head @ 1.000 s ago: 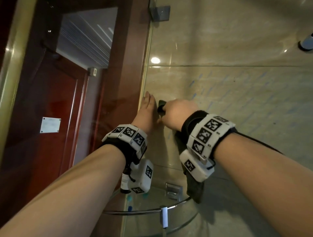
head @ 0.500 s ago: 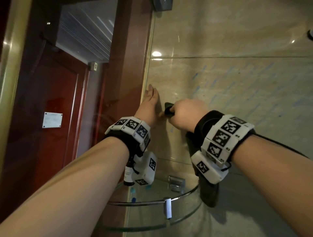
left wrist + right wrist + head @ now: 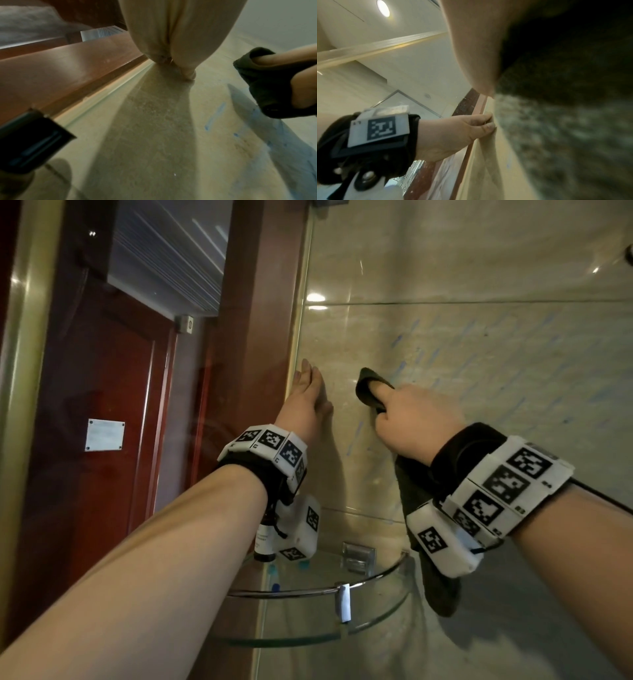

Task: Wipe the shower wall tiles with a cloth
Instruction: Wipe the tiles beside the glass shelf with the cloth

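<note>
The head view looks forward at the tiled wall (image 3: 479, 371) from arm's reach. The left wrist view skims along it, cloth (image 3: 267, 86) at 3 o'clock. The right wrist view, pressed close, shares that wall with both.

dark grey-green cloth (image 3: 371, 386), beige marbled wall tiles (image 3: 479, 364) streaked with faint blue marks (image 3: 215, 116), reddish-brown wooden door frame (image 3: 260, 302), white wrist bands (image 3: 507, 491) printed with black square codes, clear glass shelf (image 3: 308, 635) with chrome rail
</note>
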Motion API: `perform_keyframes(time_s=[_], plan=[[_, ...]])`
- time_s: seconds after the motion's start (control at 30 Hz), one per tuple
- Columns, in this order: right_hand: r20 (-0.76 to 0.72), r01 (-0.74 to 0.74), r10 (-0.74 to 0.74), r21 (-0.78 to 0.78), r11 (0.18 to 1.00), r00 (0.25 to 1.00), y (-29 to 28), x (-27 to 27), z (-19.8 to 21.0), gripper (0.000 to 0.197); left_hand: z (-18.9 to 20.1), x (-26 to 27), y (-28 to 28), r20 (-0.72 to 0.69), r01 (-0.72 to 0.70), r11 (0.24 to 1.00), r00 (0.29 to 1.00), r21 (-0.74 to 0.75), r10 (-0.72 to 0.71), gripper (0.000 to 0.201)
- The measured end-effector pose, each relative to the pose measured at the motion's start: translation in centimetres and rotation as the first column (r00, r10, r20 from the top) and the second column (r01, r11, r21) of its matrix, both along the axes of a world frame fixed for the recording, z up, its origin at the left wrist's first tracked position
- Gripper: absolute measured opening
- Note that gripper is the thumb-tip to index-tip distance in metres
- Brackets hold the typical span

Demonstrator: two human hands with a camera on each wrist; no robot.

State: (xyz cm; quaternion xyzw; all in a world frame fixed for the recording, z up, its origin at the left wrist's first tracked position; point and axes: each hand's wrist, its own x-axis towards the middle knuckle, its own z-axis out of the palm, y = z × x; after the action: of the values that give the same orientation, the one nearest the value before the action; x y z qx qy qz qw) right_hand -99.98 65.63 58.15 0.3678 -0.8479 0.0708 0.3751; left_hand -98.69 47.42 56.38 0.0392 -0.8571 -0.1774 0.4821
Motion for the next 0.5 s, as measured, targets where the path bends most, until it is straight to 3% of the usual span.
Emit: perform_keyframes(time_s=[0.2, 0.4, 0.5], plan=[[-0.019, 0.108, -0.107, 0.059, 0.992, 0.994, -1.1, -0.3, 0.7, 0.053, 0.0, -0.1, 0.0, 0.004, 0.001, 1.0, 1.0, 0.001, -0.001, 0.066], [-0.024, 0.106, -0.103, 0.181, 0.978, 0.994, -2.2, -0.3, -0.7, 0.045, -0.1, -0.3, -0.3, -0.017, 0.016, 1.0, 1.0, -0.008, -0.016, 0.064], [-0.032, 0.125, -0.123, 0.11, 0.986, 0.992, -1.7, -0.1, 0.1, 0.041, -0.2, -0.3, -0.6, -0.024, 0.027, 0.999, 0.999, -0.024, -0.028, 0.064]])
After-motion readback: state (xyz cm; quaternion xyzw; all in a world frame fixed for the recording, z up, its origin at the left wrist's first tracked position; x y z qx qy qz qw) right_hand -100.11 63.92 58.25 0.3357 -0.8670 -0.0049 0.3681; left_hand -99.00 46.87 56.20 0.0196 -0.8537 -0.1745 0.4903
